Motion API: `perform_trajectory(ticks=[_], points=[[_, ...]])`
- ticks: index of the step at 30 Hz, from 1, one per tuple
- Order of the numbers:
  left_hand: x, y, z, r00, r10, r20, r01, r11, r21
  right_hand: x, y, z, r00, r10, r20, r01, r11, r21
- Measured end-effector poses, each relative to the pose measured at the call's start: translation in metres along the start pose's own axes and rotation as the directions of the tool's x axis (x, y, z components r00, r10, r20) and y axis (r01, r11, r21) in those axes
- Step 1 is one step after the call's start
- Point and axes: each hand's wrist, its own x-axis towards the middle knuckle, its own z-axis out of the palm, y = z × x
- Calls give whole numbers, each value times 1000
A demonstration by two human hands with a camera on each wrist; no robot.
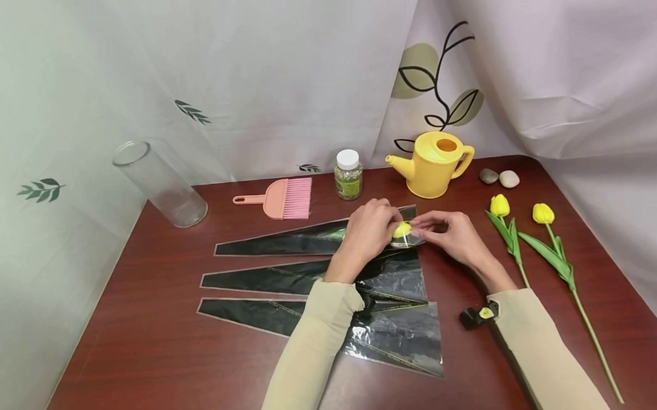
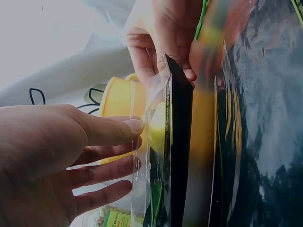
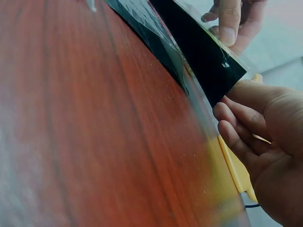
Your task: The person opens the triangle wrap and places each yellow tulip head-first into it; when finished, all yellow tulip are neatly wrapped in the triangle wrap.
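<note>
A yellow tulip [image 1: 402,229] lies inside the farthest flower sleeve [image 1: 275,243], a long tapered one with a black back and a clear front. My left hand [image 1: 368,228] pinches the clear film near the wide mouth; in the left wrist view its thumb lies against the film next to the bloom [image 2: 156,127], other fingers spread behind. At the mouth's corner, my right hand [image 1: 456,235] grips the sleeve between thumb and fingers. The right wrist view shows the black back [image 3: 203,52] raised at that end. Most of the tulip's stem is hidden.
Two more sleeves [image 1: 255,277] lie nearer me, partly under my left arm. At right are two yellow tulips [image 1: 544,214]. Along the back stand a glass vase [image 1: 167,189], pink brush and dustpan [image 1: 276,199], lidded jar [image 1: 348,177], yellow watering can [image 1: 430,171] and two stones [image 1: 508,179].
</note>
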Motion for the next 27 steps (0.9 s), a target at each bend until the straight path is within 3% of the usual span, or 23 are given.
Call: perform_trajectory(ticks=[6, 14, 18, 22, 27], points=[[1, 1, 1, 1000, 2, -15, -2, 1000, -1, -2, -2, -4, 1000, 4, 9, -4, 1000, -6], [0, -3, 10, 997, -23, -72, 26, 999, 44, -6, -15, -20, 998, 15, -63, -27, 980, -198], [-1, -4, 8, 996, -35, -83, 38, 998, 40, -16, -35, -43, 986, 0, -169, -52, 950, -308], [-6, 0, -3, 996, -42, -79, 41, 999, -13, -37, -49, -68, 956, 4, -293, -124, 912, -391], [-22, 11, -16, 1000, 12, 0, -12, 999, -47, -80, -46, -92, 935, 102, -340, -268, 833, -485]])
